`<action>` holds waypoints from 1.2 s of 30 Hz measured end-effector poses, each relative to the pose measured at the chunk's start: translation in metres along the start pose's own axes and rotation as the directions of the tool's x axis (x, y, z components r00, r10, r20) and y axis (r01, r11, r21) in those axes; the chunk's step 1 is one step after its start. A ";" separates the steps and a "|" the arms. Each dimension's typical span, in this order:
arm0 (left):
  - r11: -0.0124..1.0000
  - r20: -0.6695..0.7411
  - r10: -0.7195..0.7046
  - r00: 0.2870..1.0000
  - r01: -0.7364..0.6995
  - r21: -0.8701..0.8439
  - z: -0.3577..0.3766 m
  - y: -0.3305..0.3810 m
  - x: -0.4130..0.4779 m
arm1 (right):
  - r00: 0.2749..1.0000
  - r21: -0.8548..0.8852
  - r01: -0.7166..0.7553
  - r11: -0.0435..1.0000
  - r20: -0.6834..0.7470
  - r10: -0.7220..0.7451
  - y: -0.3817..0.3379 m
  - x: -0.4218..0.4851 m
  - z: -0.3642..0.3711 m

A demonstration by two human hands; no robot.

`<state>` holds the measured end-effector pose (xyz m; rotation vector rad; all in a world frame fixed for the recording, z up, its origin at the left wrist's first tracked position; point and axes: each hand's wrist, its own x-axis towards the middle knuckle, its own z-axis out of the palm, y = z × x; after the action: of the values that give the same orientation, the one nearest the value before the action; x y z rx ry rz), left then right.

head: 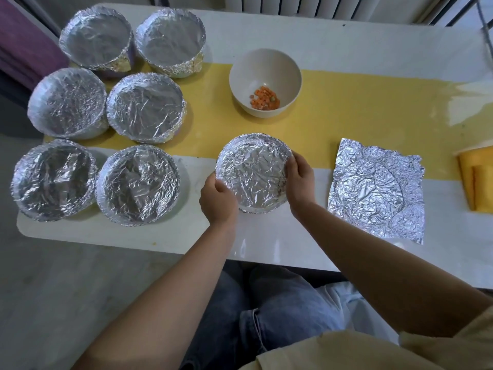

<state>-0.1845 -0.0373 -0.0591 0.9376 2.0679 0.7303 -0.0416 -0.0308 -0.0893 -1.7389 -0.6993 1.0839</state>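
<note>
We hold the foil-covered bowl (253,172) between both hands, and it sits on the white table (266,244) directly between our fingers. The left hand (217,196) grips the near-left part of the rim. Its fingers (223,186) are curled over the crimped foil edge, though how far they reach under it we cannot tell. The right hand (298,180) takes the opposite, far-right part of the rim, its fingers (290,162) bent round the foil there. Both hands touch the bowl, so neither is the nearer one.

The bowl is round and has no long axis. What matters is the line from one grip to the other, which runs on a slant from near-left to far-right across the top.

We judge that the foil is nearly pressed home and that the bowl is due to join the covered ones. The closest covered bowl (137,184) lies just beyond the left fingers, out to their left, so the left hand would lead a slide that way.

A loose foil sheet (376,190) lies flat to the right of the right fingers, apart from them. Ahead of both sets of fingers, well apart, an uncovered bowl (264,64) holds diced carrot (264,98); the right hand is the closer to it.
</note>
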 end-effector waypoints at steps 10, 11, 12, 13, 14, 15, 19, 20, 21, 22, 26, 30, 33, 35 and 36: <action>0.985 0.142 -0.020 0.990 0.044 -0.168 0.009 0.005 0.011 | 0.978 0.031 -0.036 0.999 0.207 0.029 -0.009 0.026 -0.005; 0.985 0.119 -0.034 0.992 0.053 -0.166 0.011 0.004 0.012 | 0.979 0.002 0.002 1.000 0.201 -0.002 -0.007 0.025 -0.003; 0.983 0.101 -0.045 0.994 0.062 -0.170 0.013 0.004 0.012 | 0.983 -0.029 0.031 0.999 0.184 -0.025 -0.005 0.024 -0.002; 0.982 0.093 -0.050 0.994 0.066 -0.176 0.015 0.003 0.012 | 0.985 -0.051 0.054 0.997 0.167 -0.044 -0.002 0.024 -0.002; 0.981 0.095 -0.050 0.994 0.066 -0.180 0.016 0.002 0.014 | 0.987 -0.061 0.068 0.996 0.148 -0.058 -0.001 0.023 -0.002; 0.980 0.101 -0.048 0.994 0.067 -0.189 0.017 0.001 0.015 | 0.989 -0.064 0.077 0.995 0.132 -0.068 0.002 0.023 -0.002; 0.968 0.127 -0.039 0.991 0.069 -0.240 0.017 0.002 0.018 | 0.986 -0.031 0.015 0.999 0.167 -0.010 -0.001 0.028 -0.007; 0.963 0.133 -0.032 0.991 0.066 -0.262 0.015 0.002 0.020 | 0.982 0.002 -0.008 1.000 0.189 0.007 -0.004 0.030 -0.009; 0.958 0.137 -0.021 0.990 0.059 -0.281 0.014 0.003 0.021 | 0.979 0.023 -0.014 1.000 0.204 0.009 -0.006 0.032 -0.010; 0.952 0.138 -0.008 0.990 0.050 -0.301 0.012 0.006 0.023 | 0.977 0.030 -0.002 1.000 0.215 -0.004 -0.009 0.034 -0.010; 0.951 0.142 0.018 0.990 0.027 -0.308 0.012 0.012 0.028 | 0.969 0.048 0.044 0.998 0.240 -0.055 -0.007 0.035 -0.006; 0.962 0.097 0.019 0.995 0.008 -0.272 0.018 0.009 0.030 | 0.976 0.086 0.031 0.996 0.213 -0.049 -0.006 0.032 -0.003; 0.963 0.117 0.005 0.993 0.026 -0.268 0.018 0.011 0.030 | 0.977 0.054 0.043 0.998 0.207 -0.053 -0.008 0.031 -0.002; 0.959 0.147 0.000 0.989 0.041 -0.280 0.014 0.013 0.030 | 0.969 0.048 0.035 0.998 0.243 -0.046 -0.010 0.032 -0.005; 0.956 0.167 0.000 0.986 0.049 -0.288 0.012 0.015 0.031 | 0.962 0.052 0.013 0.999 0.272 -0.027 -0.012 0.034 -0.007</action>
<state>-0.1835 -0.0022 -0.0669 0.7760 1.7655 0.8852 -0.0204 -0.0010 -0.0890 -1.5521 -0.8497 1.3314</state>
